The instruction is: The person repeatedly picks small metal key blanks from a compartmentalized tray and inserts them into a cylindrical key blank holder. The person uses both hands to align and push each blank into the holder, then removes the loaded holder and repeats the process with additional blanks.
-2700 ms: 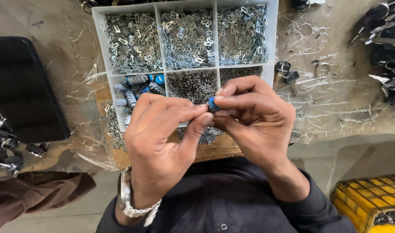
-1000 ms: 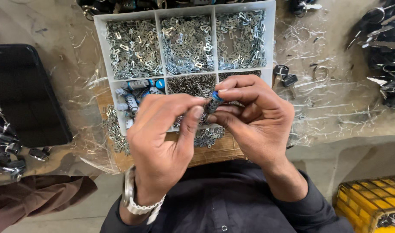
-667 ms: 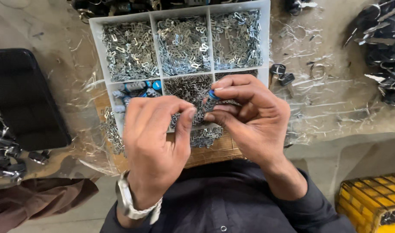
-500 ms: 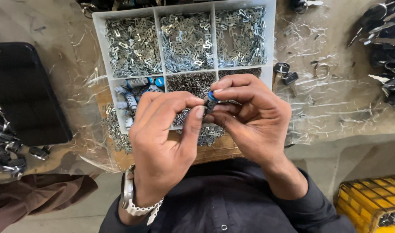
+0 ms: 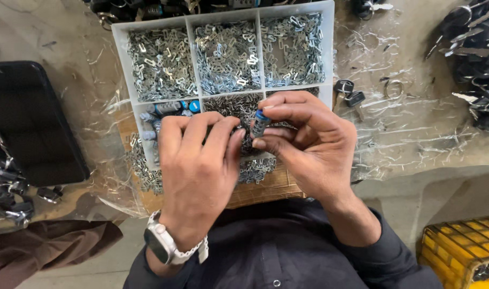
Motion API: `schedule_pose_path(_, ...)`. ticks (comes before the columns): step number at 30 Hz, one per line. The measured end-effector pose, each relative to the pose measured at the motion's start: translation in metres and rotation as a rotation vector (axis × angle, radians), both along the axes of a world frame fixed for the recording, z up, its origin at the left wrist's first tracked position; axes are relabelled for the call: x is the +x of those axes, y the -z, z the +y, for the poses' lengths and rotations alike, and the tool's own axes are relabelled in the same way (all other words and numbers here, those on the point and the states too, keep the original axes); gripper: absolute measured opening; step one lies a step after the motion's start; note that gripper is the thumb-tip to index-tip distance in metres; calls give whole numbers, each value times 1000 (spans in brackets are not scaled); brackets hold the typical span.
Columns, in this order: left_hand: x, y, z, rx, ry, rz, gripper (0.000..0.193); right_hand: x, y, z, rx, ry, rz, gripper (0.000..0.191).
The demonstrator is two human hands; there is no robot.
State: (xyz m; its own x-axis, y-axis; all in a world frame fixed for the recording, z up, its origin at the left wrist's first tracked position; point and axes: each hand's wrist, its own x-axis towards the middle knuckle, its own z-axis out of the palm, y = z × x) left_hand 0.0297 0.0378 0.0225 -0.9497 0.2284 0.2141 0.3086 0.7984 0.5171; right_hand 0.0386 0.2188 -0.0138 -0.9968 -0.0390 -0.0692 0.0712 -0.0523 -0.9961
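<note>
Nearest the camera, over the tray's front edge, both hands meet above a wooden board. The right hand (image 5: 314, 144) pinches a small metal cylinder with a blue cap (image 5: 260, 122) between thumb and forefinger, holding it upright, blue end up. The left hand (image 5: 196, 160), a watch (image 5: 160, 243) on its wrist, curls its fingers toward the cylinder, fingertips pressed together just beside it; whether they grip a small part cannot be told.

Beyond the hands lies the white tray (image 5: 121, 48), divided into compartments. Its near left compartment holds more blue-capped cylinders (image 5: 169, 109); the near middle one, partly hidden by the hands, and the three far ones hold heaps of small metal clips (image 5: 225, 56). Loose clips spill onto the clear plastic sheet (image 5: 405, 123) by the tray's left corner.

As a judgement, the step in hand is fitting or adjusting a small piece on the cylinder. The next move calls for a steady right-hand pinch and fine fingertip work from the left.

A black tablet (image 5: 30, 123) lies at the tabletop's left edge.
</note>
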Motion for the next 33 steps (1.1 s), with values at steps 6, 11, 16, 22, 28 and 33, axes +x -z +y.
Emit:
schedule_pose_path(6, 7, -2, -1, 298, -37, -78, 11, 0, -1, 0, -17, 0, -32, 34)
schedule_pose_path(11, 11, -2, -1, 376, -93, -110, 8, 0, 0, 0, -15, 3, -28, 34)
schedule_pose_path(16, 9, -5, 3, 473, -120, -161, 11, 1, 0, 0, -34, 2, -16, 32)
schedule_pose_path(22, 15, 1, 4, 660, -133, -176, 12, 1, 2, -1, -26, -15, 26, 30)
schedule_pose_path(28, 19, 6, 0, 618, -121, -164, 16, 3, 4, -1, -97, -9, -2, 30)
schedule_pose_path(33, 11, -2, 2, 602, -108, -175, 15, 6, 6, -1, -79, -27, 48, 30)
